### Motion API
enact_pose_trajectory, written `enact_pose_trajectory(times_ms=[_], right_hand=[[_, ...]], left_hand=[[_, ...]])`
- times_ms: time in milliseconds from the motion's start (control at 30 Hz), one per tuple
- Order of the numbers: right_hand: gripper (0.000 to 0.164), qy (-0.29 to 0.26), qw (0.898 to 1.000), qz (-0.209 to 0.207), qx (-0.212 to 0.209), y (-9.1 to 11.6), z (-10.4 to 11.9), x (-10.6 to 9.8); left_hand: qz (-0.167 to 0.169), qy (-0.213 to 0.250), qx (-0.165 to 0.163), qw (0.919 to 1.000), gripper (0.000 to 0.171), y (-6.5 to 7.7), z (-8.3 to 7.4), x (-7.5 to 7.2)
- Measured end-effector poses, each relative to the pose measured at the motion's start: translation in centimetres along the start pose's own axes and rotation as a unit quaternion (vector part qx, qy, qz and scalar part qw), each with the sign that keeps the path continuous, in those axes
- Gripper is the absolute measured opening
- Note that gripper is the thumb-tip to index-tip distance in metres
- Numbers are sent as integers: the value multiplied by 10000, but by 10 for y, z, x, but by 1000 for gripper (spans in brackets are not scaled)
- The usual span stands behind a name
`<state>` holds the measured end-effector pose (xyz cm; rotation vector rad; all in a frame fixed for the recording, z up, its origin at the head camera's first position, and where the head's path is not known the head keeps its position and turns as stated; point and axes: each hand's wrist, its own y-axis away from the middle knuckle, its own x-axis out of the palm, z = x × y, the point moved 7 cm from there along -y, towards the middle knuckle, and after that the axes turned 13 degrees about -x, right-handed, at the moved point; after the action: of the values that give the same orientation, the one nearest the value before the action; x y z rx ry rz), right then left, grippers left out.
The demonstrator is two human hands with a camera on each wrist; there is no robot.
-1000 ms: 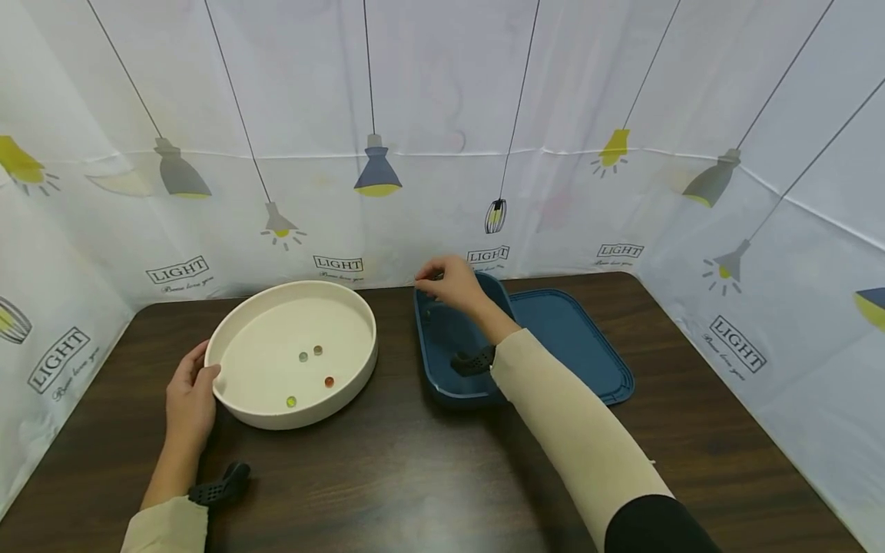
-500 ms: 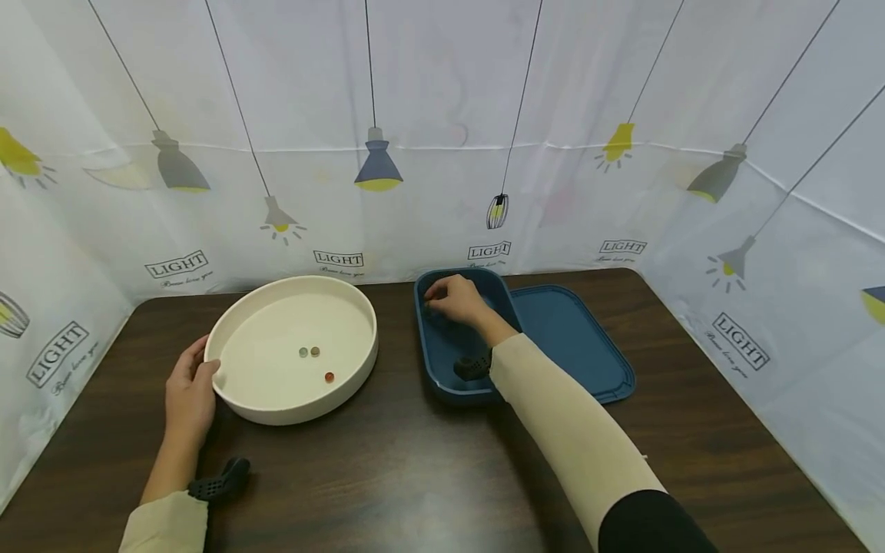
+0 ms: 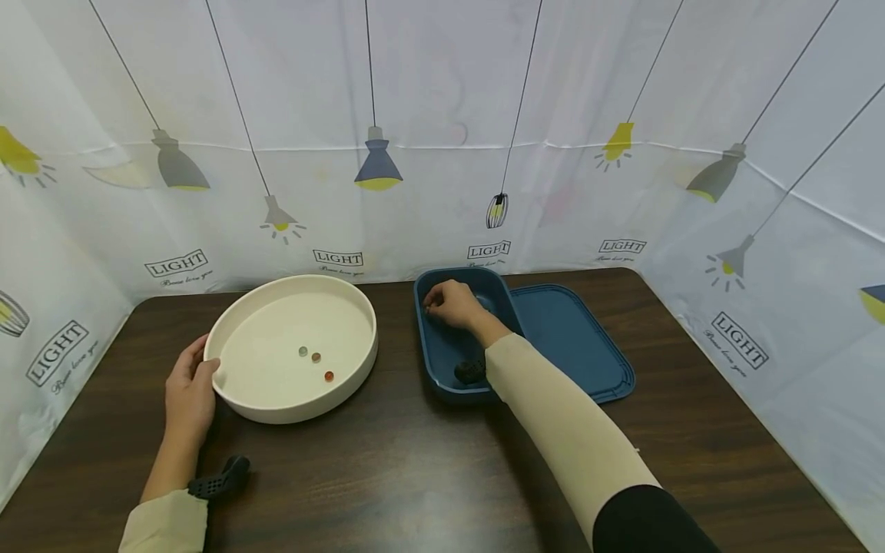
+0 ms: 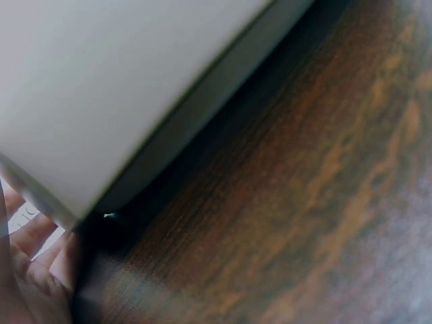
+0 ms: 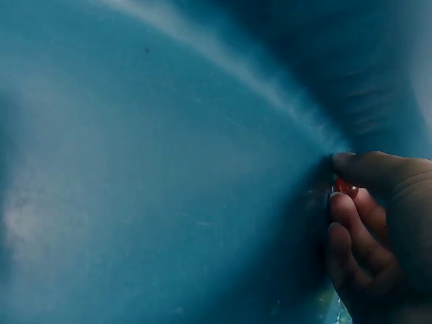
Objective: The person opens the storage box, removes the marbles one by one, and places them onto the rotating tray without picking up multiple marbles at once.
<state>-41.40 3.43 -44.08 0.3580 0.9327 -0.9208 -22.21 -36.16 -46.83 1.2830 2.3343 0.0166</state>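
My left hand (image 3: 190,392) grips the left rim of a round cream tray (image 3: 276,415), thumb over the edge and fingers along the outside wall. On the tray floor lie a clear greenish marble (image 3: 303,351), a brown marble (image 3: 316,357) and an orange-red marble (image 3: 329,376). Down inside a deep blue rectangular container (image 3: 432,361), toward its left side, is my right hand (image 3: 454,303). In the right wrist view its thumb and fingers pinch a red marble (image 5: 347,187) close over the container's floor. Something greenish and glassy (image 5: 341,314) shows beneath that hand.
A flat blue lid (image 3: 570,346) lies right of the container, partly behind it. The dark wooden table (image 3: 408,476) carries everything. A white curtain printed with lamps (image 3: 442,115) stands along the back and sides.
My right hand has lowered from above the container's far left rim into it. A yellow-green marble seen in the tray a second ago no longer shows there. The left hand stays put.
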Motion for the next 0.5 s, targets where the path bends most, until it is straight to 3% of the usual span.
enact_pose_trajectory(times_ms=[267,500], right_hand=[[16,64,9999,-51,-59,-1,0,-3],[18,-264,9978,-598,-77,1,7,-22]], left_hand=[[4,-10,-31,10000,53,1,0,0],[29,-45,-92,9999,53,0,1,1]])
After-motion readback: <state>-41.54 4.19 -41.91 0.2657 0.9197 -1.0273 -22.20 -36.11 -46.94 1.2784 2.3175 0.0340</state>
